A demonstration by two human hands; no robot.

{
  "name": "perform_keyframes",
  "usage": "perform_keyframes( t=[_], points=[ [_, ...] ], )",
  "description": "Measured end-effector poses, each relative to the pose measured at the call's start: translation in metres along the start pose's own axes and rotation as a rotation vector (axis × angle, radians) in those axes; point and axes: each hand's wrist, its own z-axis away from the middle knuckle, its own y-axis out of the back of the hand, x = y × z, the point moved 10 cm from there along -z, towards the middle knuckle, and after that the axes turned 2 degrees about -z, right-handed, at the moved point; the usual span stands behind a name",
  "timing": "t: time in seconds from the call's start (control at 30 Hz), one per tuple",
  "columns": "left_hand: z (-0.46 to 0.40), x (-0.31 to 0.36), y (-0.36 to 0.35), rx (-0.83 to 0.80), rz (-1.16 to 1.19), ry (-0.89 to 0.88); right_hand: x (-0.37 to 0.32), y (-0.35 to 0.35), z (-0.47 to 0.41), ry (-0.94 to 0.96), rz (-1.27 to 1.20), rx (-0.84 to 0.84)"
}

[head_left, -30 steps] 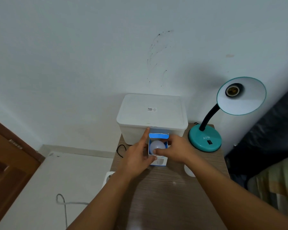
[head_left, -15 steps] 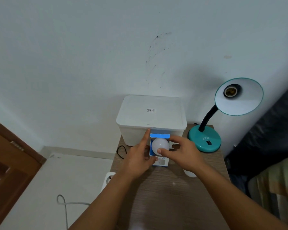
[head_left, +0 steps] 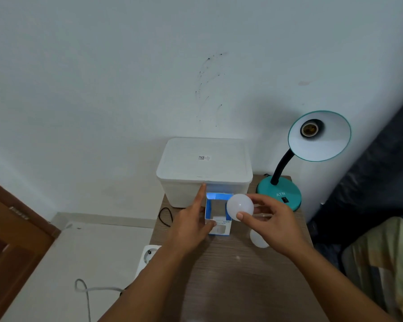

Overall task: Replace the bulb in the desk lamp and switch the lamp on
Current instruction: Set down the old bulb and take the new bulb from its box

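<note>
My right hand (head_left: 269, 223) holds a white round bulb (head_left: 239, 206) just above and to the right of a small blue and white bulb box (head_left: 218, 216) that stands open on the wooden table (head_left: 230, 275). My left hand (head_left: 191, 219) grips the box's left side, index finger stretched along it. A teal desk lamp (head_left: 279, 194) stands at the table's back right, its shade (head_left: 319, 138) tilted toward me with an empty socket (head_left: 309, 129). Another white bulb (head_left: 257, 239) lies on the table, partly hidden under my right hand.
A white lidded plastic bin (head_left: 204, 168) sits at the back of the table against the wall. A power strip (head_left: 147, 255) and a grey cable (head_left: 86, 289) lie on the floor left of the table. A bed with patterned fabric (head_left: 382, 263) is on the right.
My right hand has lifted the bulb out of the box and moved it up and to the right. My left hand still steadies the box.
</note>
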Motion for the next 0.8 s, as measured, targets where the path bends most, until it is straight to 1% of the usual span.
perform_keyframes(
  t=[0.13,0.27,0.33,0.37,0.57,0.8],
  points=[
    [0.001,-0.011,-0.001,0.028,0.028,-0.018,0.001,0.008,0.01,-0.006,-0.041,0.041],
    [-0.002,-0.015,0.001,0.065,-0.014,-0.022,0.005,0.009,0.013,-0.021,-0.066,0.046],
    [0.006,0.018,-0.005,0.046,-0.067,-0.105,0.006,0.041,0.037,-0.013,-0.107,0.117],
    [0.006,0.017,-0.005,0.049,-0.076,-0.114,0.007,0.041,0.037,-0.013,-0.11,0.115],
    [0.008,0.005,-0.008,0.039,-0.079,-0.055,0.014,0.037,0.04,-0.041,-0.09,0.103],
    [0.012,0.012,-0.005,0.034,-0.183,-0.052,0.017,0.043,0.052,-0.054,-0.113,0.111]
  ],
)
